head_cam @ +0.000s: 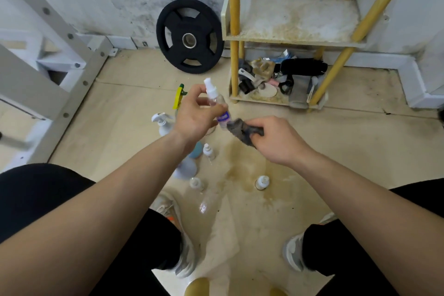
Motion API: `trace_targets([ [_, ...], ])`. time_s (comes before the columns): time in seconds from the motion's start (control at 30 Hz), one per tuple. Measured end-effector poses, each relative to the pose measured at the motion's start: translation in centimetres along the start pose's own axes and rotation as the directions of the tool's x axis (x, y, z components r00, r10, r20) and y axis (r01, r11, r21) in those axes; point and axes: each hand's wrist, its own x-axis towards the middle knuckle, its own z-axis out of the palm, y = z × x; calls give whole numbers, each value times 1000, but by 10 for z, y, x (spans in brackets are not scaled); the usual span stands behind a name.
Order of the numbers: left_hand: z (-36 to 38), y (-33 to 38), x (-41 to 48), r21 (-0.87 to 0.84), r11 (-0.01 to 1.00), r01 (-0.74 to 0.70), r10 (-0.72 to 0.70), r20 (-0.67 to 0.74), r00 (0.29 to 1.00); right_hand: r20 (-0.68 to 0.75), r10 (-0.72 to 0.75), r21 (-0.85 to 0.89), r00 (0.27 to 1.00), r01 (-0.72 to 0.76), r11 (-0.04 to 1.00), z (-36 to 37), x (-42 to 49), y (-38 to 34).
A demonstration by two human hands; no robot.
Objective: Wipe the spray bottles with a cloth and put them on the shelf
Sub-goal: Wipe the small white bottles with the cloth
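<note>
My left hand (195,115) grips a small clear spray bottle (214,97) with a white pump top and a blue label, tilted with its top up and to the left. My right hand (271,138) holds a crumpled grey cloth (240,131) pressed against the bottle's lower end. Several more spray bottles stand on the floor below my hands: a white trigger bottle (163,124), a yellow-green trigger bottle (179,97), and small clear ones (208,151) (262,182). The shelf (295,39) with yellow poles stands ahead to the right; its middle board is stained.
A black weight plate (188,36) leans on the wall left of the shelf. The shelf's bottom level holds a clutter of straps and gloves (276,74). A white metal frame (48,55) is at the left. My shoes and a paper sheet (221,230) lie on the floor.
</note>
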Motion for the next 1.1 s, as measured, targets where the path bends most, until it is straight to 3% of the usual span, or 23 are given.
trace_targets([
  [0.2, -43, -63, -34, 372, 926, 66, -41, -75, 996, 238, 119, -86, 964, -101, 991, 44, 2, 8],
  [0.4, -60, -144, -65, 459, 848, 265, -225, -142, 964, 386, 186, -205, 904, -113, 972, 91, 9, 13],
  [0.57, -56, -208, -70, 592, 759, 271, -278, -82, 957, 444, 239, -252, 864, -136, 958, 132, 20, 27],
  [0.83, -44, -292, -49, 522, 708, 476, -387, -278, 879, 468, 328, -218, 821, -252, 943, 185, 32, 65],
  [1.1, -42, -310, -16, 423, 744, 517, -327, -445, 834, 500, 402, -184, 767, -359, 915, 202, 44, 83],
])
